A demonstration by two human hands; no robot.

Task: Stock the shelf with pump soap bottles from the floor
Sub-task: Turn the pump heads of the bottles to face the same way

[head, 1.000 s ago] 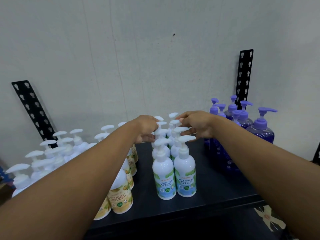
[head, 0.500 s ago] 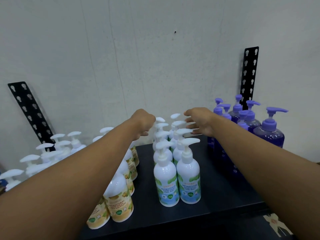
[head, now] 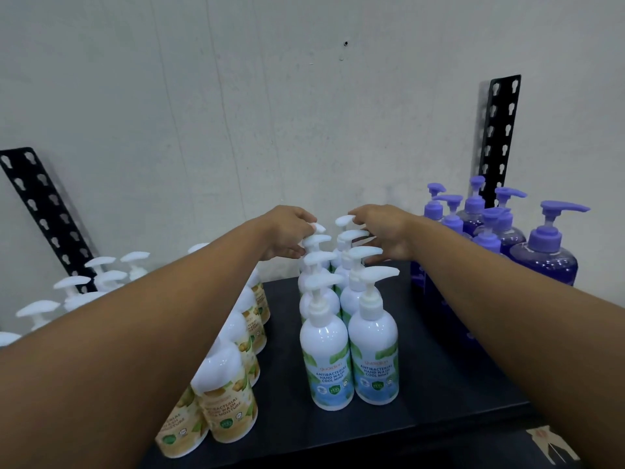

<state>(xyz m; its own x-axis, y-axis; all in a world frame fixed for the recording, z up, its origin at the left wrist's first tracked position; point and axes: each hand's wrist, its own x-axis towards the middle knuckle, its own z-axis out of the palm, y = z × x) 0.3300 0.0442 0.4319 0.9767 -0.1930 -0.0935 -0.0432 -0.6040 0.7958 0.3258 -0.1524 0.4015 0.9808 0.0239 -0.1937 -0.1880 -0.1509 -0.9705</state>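
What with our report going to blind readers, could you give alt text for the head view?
A person's left hand and right hand reach to the rearmost pump heads of two rows of white mint hand-wash bottles on a black shelf. Yellow-labelled bottles stand to their left, purple bottles to their right.

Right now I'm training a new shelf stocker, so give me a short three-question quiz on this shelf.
1. True or false: the purple bottles stand right of the cool mint bottles.
2. How many rows, running front to back, do the cool mint bottles form? A one, B two, C four.
3. Fill in: the left hand and the right hand reach to the ___ of those rows.
Key: 1 true; 2 B; 3 back.
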